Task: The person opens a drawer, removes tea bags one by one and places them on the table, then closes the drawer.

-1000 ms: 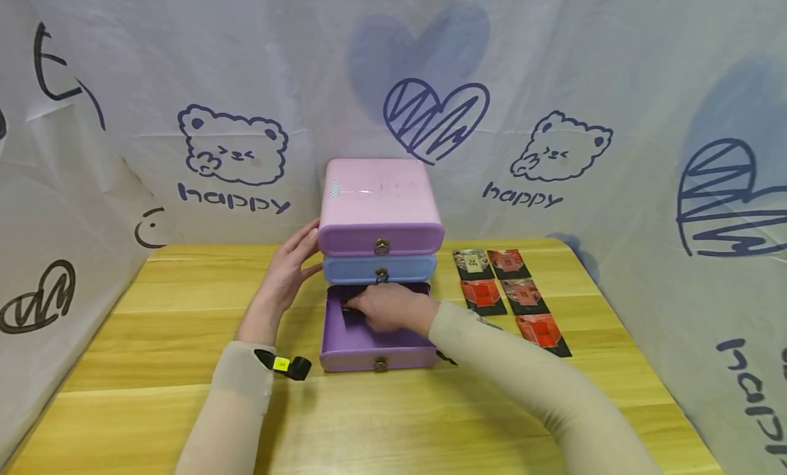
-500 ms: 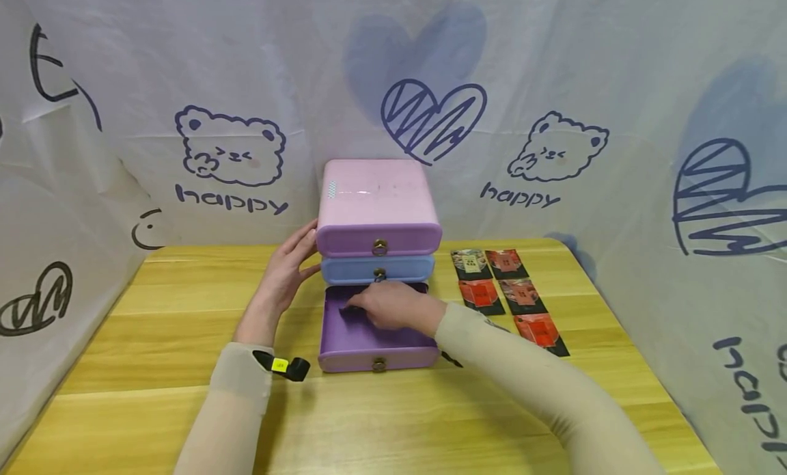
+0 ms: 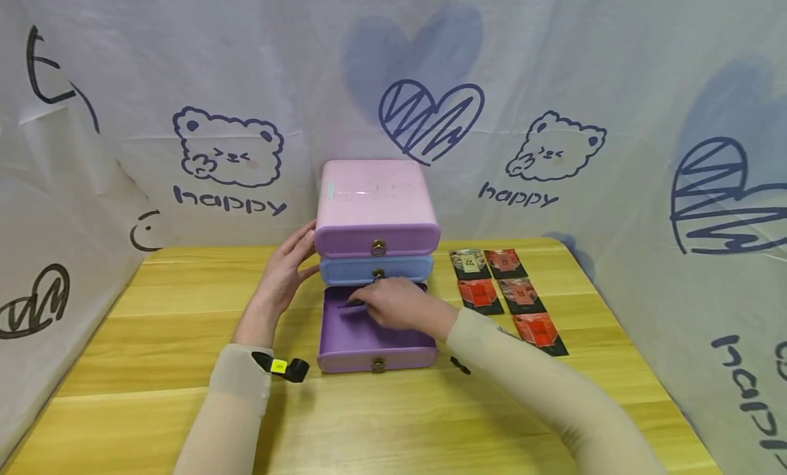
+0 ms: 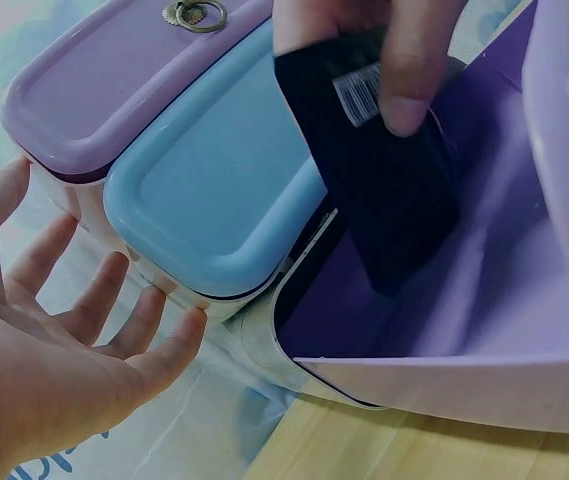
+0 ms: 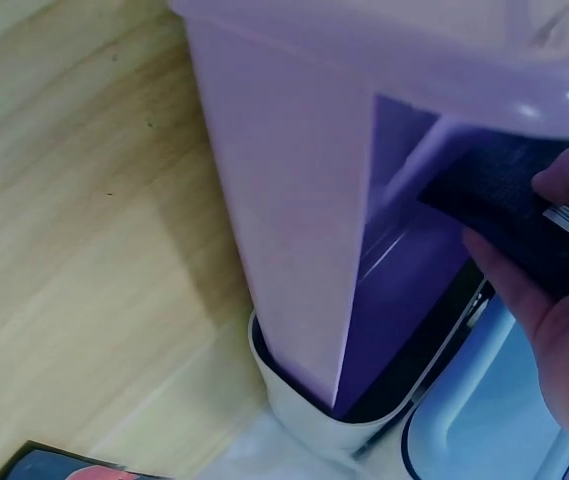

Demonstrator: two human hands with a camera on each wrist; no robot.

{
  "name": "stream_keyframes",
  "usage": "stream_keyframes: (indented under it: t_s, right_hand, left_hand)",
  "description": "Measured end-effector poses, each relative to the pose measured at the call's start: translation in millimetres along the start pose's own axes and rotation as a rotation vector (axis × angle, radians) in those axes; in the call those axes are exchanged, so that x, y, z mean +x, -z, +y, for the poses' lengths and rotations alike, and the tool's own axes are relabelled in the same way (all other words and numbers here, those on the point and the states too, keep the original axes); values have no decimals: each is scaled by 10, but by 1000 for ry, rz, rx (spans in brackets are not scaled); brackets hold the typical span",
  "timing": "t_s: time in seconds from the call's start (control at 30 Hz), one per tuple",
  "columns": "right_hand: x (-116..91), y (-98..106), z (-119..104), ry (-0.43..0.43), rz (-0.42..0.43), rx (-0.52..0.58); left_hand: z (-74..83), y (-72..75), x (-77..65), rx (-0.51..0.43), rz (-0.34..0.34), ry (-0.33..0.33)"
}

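Note:
A small stacked drawer unit stands at the back of the table, its pink top (image 3: 378,191) uppermost. The lowest purple drawer (image 3: 376,360) is pulled out. Over its inside, my right hand (image 3: 402,304) pinches a flat black packet (image 4: 394,190) between thumb and fingers; a white barcode label shows on it. The packet hangs tilted above the drawer floor. My left hand (image 3: 284,273) rests its spread fingertips along the unit's left side, beside the pushed-in blue drawer (image 4: 219,170) and the upper purple drawer (image 4: 134,70).
Several red and black packets (image 3: 479,295) lie flat in two columns on the wooden table (image 3: 369,420), right of the unit. A white printed cloth (image 3: 246,65) hangs behind and at the sides. Brass ring pulls (image 3: 378,247) stick out from the drawer fronts.
My right hand has risen slightly and shifted a little to the right, lifting the black packet off the drawer floor. The left hand keeps its place on the unit.

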State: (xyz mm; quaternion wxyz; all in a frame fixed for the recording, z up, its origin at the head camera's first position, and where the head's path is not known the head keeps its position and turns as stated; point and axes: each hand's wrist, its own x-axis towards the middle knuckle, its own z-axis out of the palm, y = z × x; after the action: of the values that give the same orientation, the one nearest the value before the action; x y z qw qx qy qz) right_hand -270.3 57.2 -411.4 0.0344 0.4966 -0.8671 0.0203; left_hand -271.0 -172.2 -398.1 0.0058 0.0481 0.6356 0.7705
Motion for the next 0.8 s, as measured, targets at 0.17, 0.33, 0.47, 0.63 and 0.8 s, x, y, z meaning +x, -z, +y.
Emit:
stream_keyframes:
  t_s: [0.17,0.33,0.47,0.63,0.8]
  right_hand:
    - [-87,38,12,0,73,40]
    - [-174,83,23,-14,129,79]
    - [-254,97,37,-4,198,87]
    - [-347,98,64,40,306,87]
    - [-452,72,103,23,352,83]
  left_hand:
    - [-7,-3,-5,-7,-2,2]
    - [-10,-3,1,2,-4,0]
    - [-13,-2,4,1,-9,0]
    - [-21,10,6,9,-7,2]
    - [-19,15,5,7,-6,-1]
